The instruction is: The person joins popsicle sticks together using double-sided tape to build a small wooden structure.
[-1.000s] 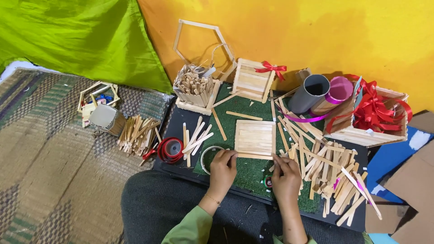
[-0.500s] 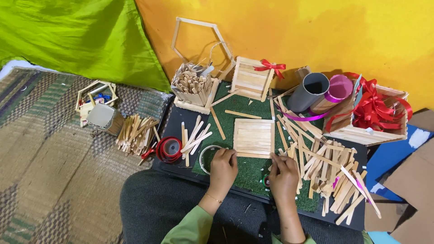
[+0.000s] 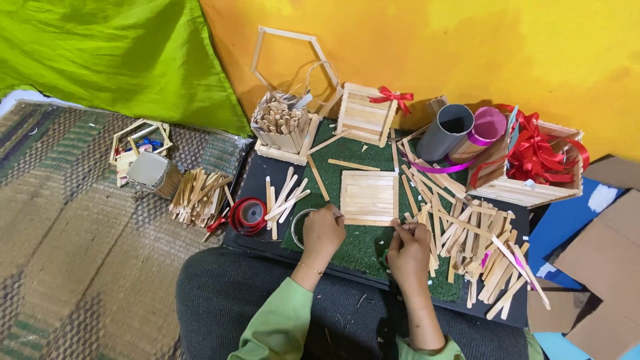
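Observation:
A square panel of wooden craft sticks [image 3: 369,195] lies on a green turf mat [image 3: 360,247] on a black board over my lap. My left hand [image 3: 323,233] and my right hand [image 3: 408,248] hold the two ends of one stick [image 3: 367,222] against the panel's near edge. Both hands have their fingers pinched on it. A clear tape roll [image 3: 298,228] sits just left of my left hand. Loose sticks [image 3: 467,233] are heaped right of my right hand.
A stick box full of sticks [image 3: 283,130], a slatted box with a red bow [image 3: 365,113], a grey tube [image 3: 445,132], a pink ribbon roll [image 3: 485,128] and a crate of red ribbon [image 3: 533,163] stand at the back. Red tape [image 3: 248,217] and cardboard [image 3: 600,267] flank the board.
My two hands have moved apart and up to the panel's near edge, now holding a stick along it. The view has shifted slightly.

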